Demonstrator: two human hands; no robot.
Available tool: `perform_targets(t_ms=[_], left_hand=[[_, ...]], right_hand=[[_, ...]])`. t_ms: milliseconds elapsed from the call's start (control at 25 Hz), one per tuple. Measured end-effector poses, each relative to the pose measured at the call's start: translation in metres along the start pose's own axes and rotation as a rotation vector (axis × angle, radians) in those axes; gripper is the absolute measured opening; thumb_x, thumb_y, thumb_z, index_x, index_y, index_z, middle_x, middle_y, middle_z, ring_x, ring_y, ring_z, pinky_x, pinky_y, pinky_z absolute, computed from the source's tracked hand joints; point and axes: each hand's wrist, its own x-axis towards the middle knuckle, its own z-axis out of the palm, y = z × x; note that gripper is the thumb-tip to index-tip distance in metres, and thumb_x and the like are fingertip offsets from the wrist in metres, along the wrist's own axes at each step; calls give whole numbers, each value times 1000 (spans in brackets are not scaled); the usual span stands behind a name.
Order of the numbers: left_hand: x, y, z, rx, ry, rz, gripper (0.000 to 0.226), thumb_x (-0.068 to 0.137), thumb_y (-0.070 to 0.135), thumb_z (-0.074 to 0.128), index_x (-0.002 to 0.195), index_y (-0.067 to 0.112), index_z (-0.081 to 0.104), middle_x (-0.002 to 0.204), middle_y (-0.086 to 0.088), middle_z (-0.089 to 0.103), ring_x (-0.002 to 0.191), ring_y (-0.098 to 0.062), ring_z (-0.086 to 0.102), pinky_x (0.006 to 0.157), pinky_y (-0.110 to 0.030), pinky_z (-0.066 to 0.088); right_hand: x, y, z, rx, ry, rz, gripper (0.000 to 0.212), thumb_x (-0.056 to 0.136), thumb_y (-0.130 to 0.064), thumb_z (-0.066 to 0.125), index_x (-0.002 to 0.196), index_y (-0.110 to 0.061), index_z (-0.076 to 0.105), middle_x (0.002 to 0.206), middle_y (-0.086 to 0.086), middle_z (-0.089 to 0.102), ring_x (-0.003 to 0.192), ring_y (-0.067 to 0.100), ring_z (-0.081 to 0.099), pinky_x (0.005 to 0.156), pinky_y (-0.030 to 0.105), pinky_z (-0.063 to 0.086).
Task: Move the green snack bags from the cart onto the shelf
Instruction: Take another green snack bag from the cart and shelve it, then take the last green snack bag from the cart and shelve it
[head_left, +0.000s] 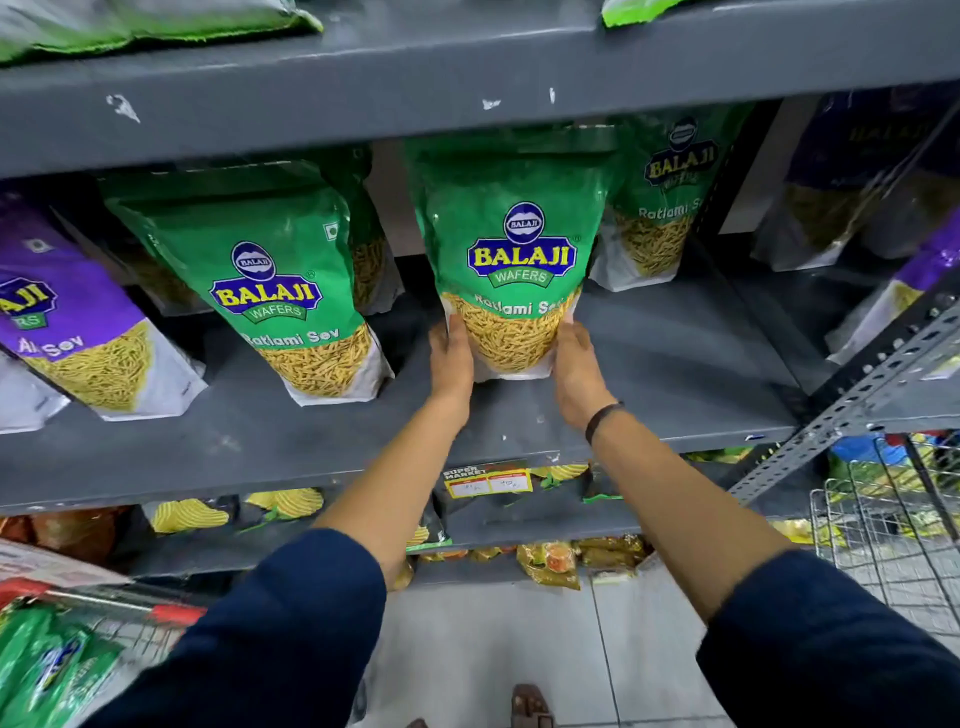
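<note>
A green snack bag stands upright on the grey shelf, at its middle. My left hand grips its lower left side and my right hand its lower right side. Another green bag leans on the shelf to the left, and a third green bag stands behind on the right. At the bottom left, the cart with a red rim holds more green bags.
Purple snack bags stand at the shelf's left end, others at the far right. A shelf board hangs close above the bags. A wire basket and a slanted metal brace are at the right. Lower shelves hold other packets.
</note>
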Motion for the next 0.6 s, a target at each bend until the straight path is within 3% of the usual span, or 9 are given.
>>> perform_targets(t_ms=[120,200,280,360,520,600], left_hand=[[-13,0,-1,7,37,11,45,97,37,32,132,10,37,137,-7,46,126,-23,44,92,-27,29],[-20,-1,-8,10,57,26,41,97,36,33,130,11,39,126,-1,46,118,-17,44,91,-25,28],[-35,-6,-22,-20,140,129,34,98,30,35,123,9,46,115,-4,51,112,-21,49,89,-25,31],[-53,-18,-49,-6,247,287,29,95,28,37,109,10,55,104,-9,61,103,-27,58,87,-31,39],[-88,-32,-163,144,441,472,31,91,40,32,92,20,55,81,8,63,77,-7,61,80,-36,50],[-116,-35,-251,146,686,499,31,91,39,32,93,20,55,78,10,61,74,-6,59,77,-35,50]], right_hand=[[13,0,-8,-54,-84,7,47,94,-44,32,127,-13,45,139,7,49,128,21,46,111,42,36],[4,10,-8,-48,15,-43,52,95,-43,33,136,-12,37,143,8,41,131,21,41,111,37,34],[-22,24,-2,-101,305,-184,52,95,-40,32,123,1,47,126,22,53,113,27,51,96,36,39],[-54,39,14,-203,394,-336,52,93,-39,28,100,6,53,97,25,57,89,27,51,80,37,38],[-113,67,94,-405,24,-470,36,97,-27,33,110,-1,54,108,19,58,105,30,50,94,32,36],[-159,79,161,-461,-243,-587,33,97,-23,35,114,-1,53,112,18,58,108,26,49,97,27,33]])
